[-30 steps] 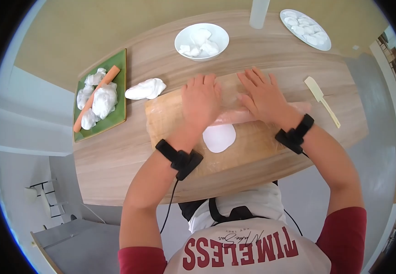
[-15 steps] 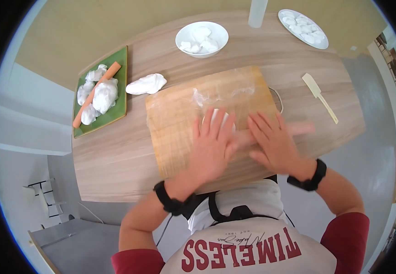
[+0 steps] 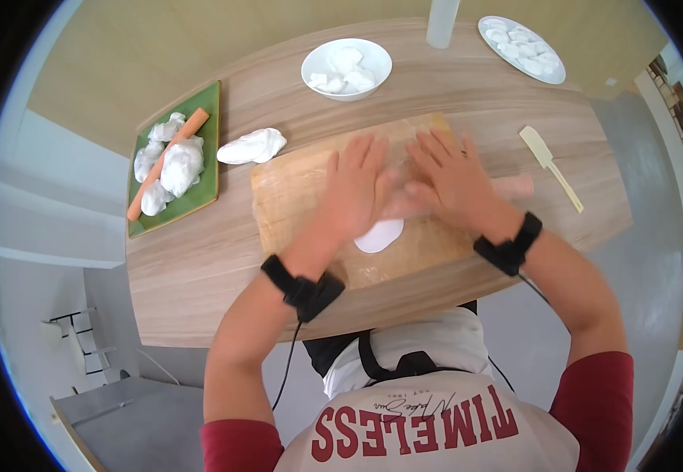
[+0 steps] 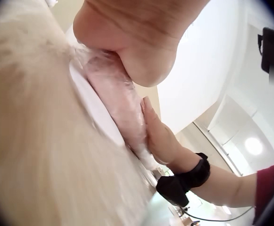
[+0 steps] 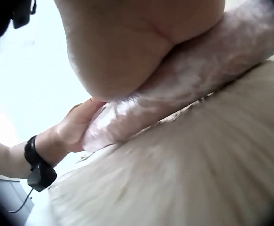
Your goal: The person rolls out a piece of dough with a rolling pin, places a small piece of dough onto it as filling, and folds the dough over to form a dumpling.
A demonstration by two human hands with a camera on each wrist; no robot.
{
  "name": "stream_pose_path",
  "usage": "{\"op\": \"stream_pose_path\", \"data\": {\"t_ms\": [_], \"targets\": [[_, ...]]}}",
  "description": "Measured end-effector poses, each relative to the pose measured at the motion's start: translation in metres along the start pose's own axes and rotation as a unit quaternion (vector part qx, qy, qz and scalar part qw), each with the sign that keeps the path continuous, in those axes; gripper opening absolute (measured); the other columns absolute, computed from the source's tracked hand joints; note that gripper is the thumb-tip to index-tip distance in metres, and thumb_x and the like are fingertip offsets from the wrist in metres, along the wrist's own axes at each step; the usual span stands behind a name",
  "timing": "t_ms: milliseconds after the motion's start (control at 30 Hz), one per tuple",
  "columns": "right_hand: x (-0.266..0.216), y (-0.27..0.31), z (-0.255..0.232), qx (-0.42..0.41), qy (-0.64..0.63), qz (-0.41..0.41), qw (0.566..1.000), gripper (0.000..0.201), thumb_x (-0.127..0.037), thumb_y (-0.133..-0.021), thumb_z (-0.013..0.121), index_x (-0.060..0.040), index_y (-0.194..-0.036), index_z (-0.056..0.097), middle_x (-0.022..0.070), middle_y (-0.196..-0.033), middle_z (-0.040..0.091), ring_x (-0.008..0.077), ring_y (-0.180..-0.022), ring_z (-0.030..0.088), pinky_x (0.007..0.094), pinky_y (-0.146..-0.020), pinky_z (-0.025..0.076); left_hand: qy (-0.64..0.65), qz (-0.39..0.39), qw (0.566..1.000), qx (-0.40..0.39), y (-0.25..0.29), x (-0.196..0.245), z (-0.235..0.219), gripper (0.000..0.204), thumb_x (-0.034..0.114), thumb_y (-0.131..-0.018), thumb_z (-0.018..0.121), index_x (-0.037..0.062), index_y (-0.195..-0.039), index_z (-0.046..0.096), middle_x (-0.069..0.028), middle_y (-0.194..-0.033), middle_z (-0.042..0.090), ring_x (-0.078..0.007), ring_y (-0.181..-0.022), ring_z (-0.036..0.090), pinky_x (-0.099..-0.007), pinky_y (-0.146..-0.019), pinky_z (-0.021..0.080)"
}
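A pinkish rolling pin (image 3: 512, 186), wrapped in clear film, lies across a wooden board (image 3: 286, 197). Both hands press on it from above with straight, spread fingers: the left hand (image 3: 355, 185) on its left part, the right hand (image 3: 455, 181) nearer its right end. Just below the pin, a flat white dough round (image 3: 379, 236) shows on the board, its upper edge hidden. In the left wrist view the dough round (image 4: 97, 106) lies thin beside the wrapped pin (image 4: 120, 101). The right wrist view has the palm against the pin (image 5: 174, 87).
Left on the table (image 3: 176, 291) is a green tray (image 3: 210, 145) with wrapped white lumps and an orange stick; a white lump (image 3: 252, 147) lies beside it. Beyond the board are a white bowl (image 3: 310, 67), a pale cylinder (image 3: 441, 23) and an oval plate (image 3: 555, 77). A cream spatula (image 3: 546, 157) lies right.
Both hands and the pin came toward the body, then moved back away over the board. The dough round, partly covered by the left fingers half a second ago, now shows below the pin.
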State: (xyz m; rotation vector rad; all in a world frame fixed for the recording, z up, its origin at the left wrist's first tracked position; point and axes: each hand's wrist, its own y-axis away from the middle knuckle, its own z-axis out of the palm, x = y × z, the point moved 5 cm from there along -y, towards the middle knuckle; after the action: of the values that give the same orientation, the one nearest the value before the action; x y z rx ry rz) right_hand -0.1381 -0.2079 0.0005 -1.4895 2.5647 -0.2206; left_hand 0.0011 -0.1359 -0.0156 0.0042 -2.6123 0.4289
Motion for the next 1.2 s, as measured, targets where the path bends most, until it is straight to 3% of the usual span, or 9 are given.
{"op": "stream_pose_path", "data": {"t_ms": [233,467,533,633,767,833,967,1033,1200], "targets": [[-0.035,0.07,-0.017,0.025,-0.049,-0.075,0.996,0.048,-0.026,-0.075,0.064,-0.0079,-0.118,0.051,0.0122,-0.128,0.047,0.03,-0.128,0.035,0.0539,-0.102,0.026,0.123,0.03,0.99,-0.062,0.04,0.011,-0.014,0.041,0.025,-0.09,0.048,0.0009,-0.123,0.048,-0.0193,-0.128,0.046,-0.0353,-0.12,0.041,-0.0432,-0.101,0.031],[-0.003,0.093,-0.036,0.055,-0.163,-0.053,0.984,0.047,-0.007,-0.067,0.069,-0.0068,-0.11,0.053,0.0114,-0.111,0.057,0.0322,-0.105,0.053,0.0461,-0.094,0.038,-0.005,0.024,0.992,-0.122,0.001,0.015,-0.034,0.034,0.011,-0.077,0.064,0.0024,-0.109,0.059,-0.0132,-0.11,0.059,-0.0321,-0.099,0.054,-0.0379,-0.082,0.045],[0.01,0.099,-0.046,0.077,-0.156,-0.025,0.984,0.046,-0.007,-0.067,0.069,-0.0059,-0.111,0.052,0.0125,-0.107,0.058,0.0334,-0.1,0.054,0.0443,-0.089,0.041,0.026,-0.043,0.972,-0.23,-0.01,0.005,-0.028,0.024,0.013,-0.07,0.07,-0.0016,-0.088,0.064,-0.012,-0.089,0.064,-0.0284,-0.082,0.059,-0.0355,-0.071,0.048],[0.023,0.1,-0.063,0.103,-0.158,0.016,0.982,0.046,-0.005,-0.069,0.068,-0.0042,-0.111,0.051,0.0147,-0.103,0.059,0.0347,-0.094,0.055,0.0421,-0.081,0.045,0.201,-0.126,0.939,-0.249,-0.015,-0.007,-0.04,0.022,0.017,-0.07,0.073,-0.002,-0.08,0.065,-0.0076,-0.076,0.064,-0.0203,-0.067,0.06,-0.0308,-0.06,0.048],[0.025,0.093,-0.066,0.12,-0.177,0.012,0.977,0.044,-0.007,-0.072,0.067,-0.0026,-0.112,0.05,0.0167,-0.1,0.059,0.0349,-0.089,0.057,0.0409,-0.074,0.047,0.332,-0.234,0.898,-0.172,0.011,-0.019,-0.039,0.024,0.018,-0.076,0.071,-0.0025,-0.088,0.066,-0.0052,-0.075,0.064,-0.0136,-0.062,0.058,-0.026,-0.055,0.046],[0.022,0.089,-0.059,0.114,-0.184,0.003,0.976,0.043,-0.007,-0.072,0.067,-0.0026,-0.111,0.051,0.0163,-0.099,0.059,0.0348,-0.088,0.057,0.041,-0.074,0.047,0.438,-0.358,0.813,-0.136,0.041,-0.014,-0.03,0.028,0.016,-0.081,0.066,-0.0016,-0.102,0.062,-0.0049,-0.081,0.065,-0.0114,-0.07,0.059,-0.0229,-0.06,0.046],[0.004,0.078,-0.046,0.095,-0.203,-0.034,0.974,0.04,-0.007,-0.07,0.066,-0.0032,-0.108,0.053,0.0146,-0.097,0.059,0.0332,-0.086,0.057,0.0411,-0.072,0.047,0.397,-0.358,0.828,-0.171,0.074,-0.005,-0.024,0.027,0.012,-0.084,0.06,-0.0029,-0.107,0.06,-0.0062,-0.081,0.065,-0.0108,-0.069,0.059,-0.0223,-0.062,0.046],[-0.009,0.074,-0.042,0.089,-0.194,-0.048,0.976,0.04,-0.007,-0.069,0.066,-0.0038,-0.107,0.053,0.0139,-0.097,0.059,0.0326,-0.086,0.057,0.0409,-0.072,0.046,0.207,-0.263,0.94,-0.064,0.074,-0.014,-0.039,0.021,0.008,-0.087,0.054,-0.0043,-0.104,0.058,-0.008,-0.076,0.064,-0.0127,-0.068,0.06,-0.025,-0.062,0.047],[-0.03,0.071,-0.036,0.064,-0.168,-0.078,0.981,0.041,-0.007,-0.066,0.067,-0.0053,-0.105,0.054,0.0116,-0.099,0.058,0.0302,-0.089,0.055,0.0394,-0.075,0.045,0.144,-0.12,0.98,0.063,0.075,0.016,-0.054,0.018,0.008,-0.085,0.053,0.0002,-0.102,0.057,-0.0116,-0.082,0.061,-0.0237,-0.073,0.059,-0.0312,-0.065,0.046]]}}
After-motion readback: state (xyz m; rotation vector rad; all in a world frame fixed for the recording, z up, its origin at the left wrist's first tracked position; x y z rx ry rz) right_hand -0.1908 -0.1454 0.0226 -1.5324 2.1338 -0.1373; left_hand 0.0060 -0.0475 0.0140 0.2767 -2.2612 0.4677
